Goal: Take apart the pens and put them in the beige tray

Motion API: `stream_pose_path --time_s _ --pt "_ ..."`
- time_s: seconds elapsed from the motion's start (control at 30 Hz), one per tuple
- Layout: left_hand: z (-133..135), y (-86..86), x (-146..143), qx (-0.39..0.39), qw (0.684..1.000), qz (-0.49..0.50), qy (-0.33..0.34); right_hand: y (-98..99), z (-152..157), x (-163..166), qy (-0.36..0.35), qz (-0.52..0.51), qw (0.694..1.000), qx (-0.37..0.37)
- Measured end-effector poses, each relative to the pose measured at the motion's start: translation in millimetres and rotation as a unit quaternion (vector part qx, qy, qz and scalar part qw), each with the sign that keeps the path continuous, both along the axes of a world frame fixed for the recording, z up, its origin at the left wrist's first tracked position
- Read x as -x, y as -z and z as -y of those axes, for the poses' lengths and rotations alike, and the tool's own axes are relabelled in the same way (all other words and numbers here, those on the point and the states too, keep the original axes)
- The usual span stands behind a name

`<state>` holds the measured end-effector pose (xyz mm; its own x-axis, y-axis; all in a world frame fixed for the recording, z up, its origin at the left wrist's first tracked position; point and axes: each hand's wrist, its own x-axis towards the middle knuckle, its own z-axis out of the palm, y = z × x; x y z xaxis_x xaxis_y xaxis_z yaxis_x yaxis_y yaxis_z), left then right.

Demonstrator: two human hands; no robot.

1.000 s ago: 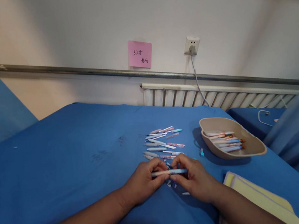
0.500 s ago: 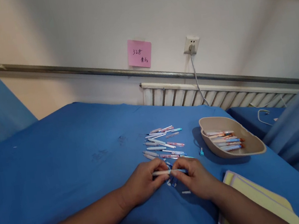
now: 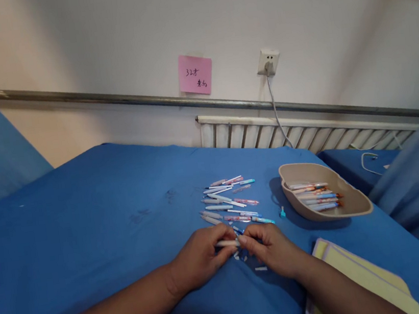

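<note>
My left hand [image 3: 203, 256] and my right hand [image 3: 271, 248] meet over the blue cloth, fingers pinched together on one thin white pen [image 3: 226, 244] held level between them. The right fingers cover its right end. Just beyond my hands lies a loose pile of pens and pen parts [image 3: 228, 201], white, pink and light blue. A few small white bits [image 3: 261, 269] lie on the cloth under my right hand.
A beige tray [image 3: 351, 205] with several pens stands to the right. A small blue cap [image 3: 282, 214] lies beside it. A yellow-edged pad [image 3: 368, 280] sits at the near right. Behind the blue table [image 3: 88, 229] are a radiator, a wall socket and a pink note.
The blue right part of the pen showed between my hands earlier; now my right fingers cover it and the hands sit closer together.
</note>
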<state>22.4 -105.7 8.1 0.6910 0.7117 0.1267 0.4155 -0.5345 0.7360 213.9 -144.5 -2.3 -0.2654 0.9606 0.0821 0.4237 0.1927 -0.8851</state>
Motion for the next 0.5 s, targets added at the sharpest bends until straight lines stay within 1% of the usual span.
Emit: stream_pose_path --time_s 0.13,0.27,0.43,0.5 --pt "-0.7 0.8 -0.1 -0.002 1.000 -0.009 0.001 1.1 0.4 0.1 0.008 -0.028 1.000 -0.009" --pt "0.4 -0.7 -0.2 -0.017 1.000 -0.017 0.010 3.5 -0.4 -0.9 -0.002 -0.010 1.000 -0.016" --pt "2.2 -1.1 0.4 -0.049 0.998 -0.018 0.026 2.4 1.4 2.1 -0.019 -0.007 1.000 0.005" --pt "1.3 0.2 0.7 -0.054 0.998 -0.017 0.028 -0.9 1.9 0.4 -0.021 0.029 0.999 -0.002"
